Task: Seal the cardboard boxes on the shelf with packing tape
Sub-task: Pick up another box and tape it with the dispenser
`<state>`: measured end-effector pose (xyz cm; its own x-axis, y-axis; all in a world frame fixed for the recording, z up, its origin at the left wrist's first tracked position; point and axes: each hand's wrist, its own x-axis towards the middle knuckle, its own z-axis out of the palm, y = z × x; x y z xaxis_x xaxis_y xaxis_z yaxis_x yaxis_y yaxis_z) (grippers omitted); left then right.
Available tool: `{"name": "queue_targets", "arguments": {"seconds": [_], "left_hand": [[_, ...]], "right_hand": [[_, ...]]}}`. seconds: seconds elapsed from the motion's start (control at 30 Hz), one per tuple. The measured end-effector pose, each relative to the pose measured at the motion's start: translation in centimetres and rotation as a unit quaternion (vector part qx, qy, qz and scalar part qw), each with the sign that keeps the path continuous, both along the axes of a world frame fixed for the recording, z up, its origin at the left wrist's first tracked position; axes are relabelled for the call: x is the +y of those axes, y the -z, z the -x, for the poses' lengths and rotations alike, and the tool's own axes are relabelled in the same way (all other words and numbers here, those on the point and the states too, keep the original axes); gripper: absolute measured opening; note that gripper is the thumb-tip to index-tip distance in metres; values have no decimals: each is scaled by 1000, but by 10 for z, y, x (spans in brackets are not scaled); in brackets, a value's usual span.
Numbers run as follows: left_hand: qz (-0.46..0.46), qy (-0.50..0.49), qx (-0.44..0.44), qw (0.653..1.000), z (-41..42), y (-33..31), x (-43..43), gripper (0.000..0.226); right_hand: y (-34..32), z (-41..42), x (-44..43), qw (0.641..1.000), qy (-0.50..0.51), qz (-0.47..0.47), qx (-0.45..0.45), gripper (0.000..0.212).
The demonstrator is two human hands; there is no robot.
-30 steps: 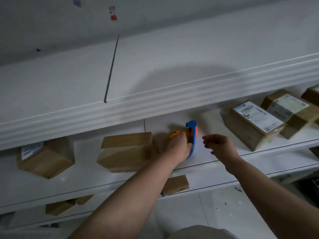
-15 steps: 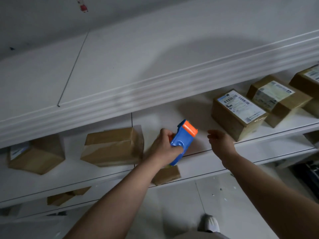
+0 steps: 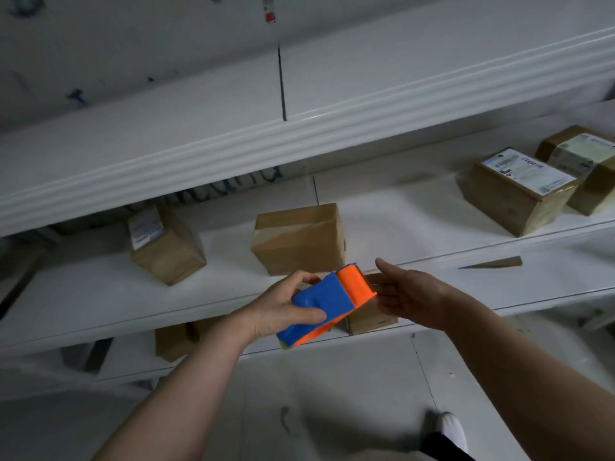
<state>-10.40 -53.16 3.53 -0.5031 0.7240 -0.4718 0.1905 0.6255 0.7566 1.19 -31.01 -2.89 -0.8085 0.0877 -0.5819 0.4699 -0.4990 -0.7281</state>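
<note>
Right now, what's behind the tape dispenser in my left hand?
A small brown box on the lower shelf, partly covered by the tape dispenser in the left hand and by the right hand.

We stood before white shelving with moulded front edges, its tiers running left to right. Behind it we saw a pale wall bearing small stickers and blue scribbles. Below lay a grey tiled floor, and the light was dim.

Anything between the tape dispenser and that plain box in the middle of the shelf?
Nothing visible. The left hand holds the tape dispenser in front of the plain box with an open path. The right hand is open beside the orange end, to one side.
</note>
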Motion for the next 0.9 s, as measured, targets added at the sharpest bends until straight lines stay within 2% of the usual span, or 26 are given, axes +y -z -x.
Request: {"name": "queue_targets", "arguments": {"seconds": [0.07, 0.13, 0.27, 0.4, 0.5, 0.57, 0.67, 0.73, 0.83, 0.9], "left_hand": [[45, 7, 55, 997, -1, 2, -17, 77], [78, -7, 102, 992, -1, 4, -29, 78], [72, -45, 156, 984, 3, 1, -42, 85], [64, -43, 209, 975, 15, -18, -47, 95], [89, 7, 277, 957, 27, -35, -43, 97], [83, 44, 319, 943, 32, -41, -38, 88], [49, 60, 300, 951, 45, -42, -42, 69], [27, 41, 262, 964, 59, -43, -54, 63], [28, 5, 255, 967, 85, -52, -73, 58], [22, -20, 255, 966, 101, -57, -80, 58]], "right_hand": [[-1, 4, -19, 999, 2, -33, -8, 36], [-6, 10, -38, 994, -3, -104, -18, 34], [-20, 30, -59, 978, 2, -209, 5, 26], [-36, 50, -54, 982, -2, -180, 54, 35], [-42, 62, -47, 983, -1, -180, 47, 16], [-44, 66, -47, 979, 4, -202, 38, 9], [-44, 68, -41, 975, 20, -219, 36, 14], [-47, 68, -25, 977, 81, -193, 36, 11], [-51, 72, 8, 971, 166, -169, 29, 9], [-51, 79, 19, 967, 179, -180, 24, 13]]}}
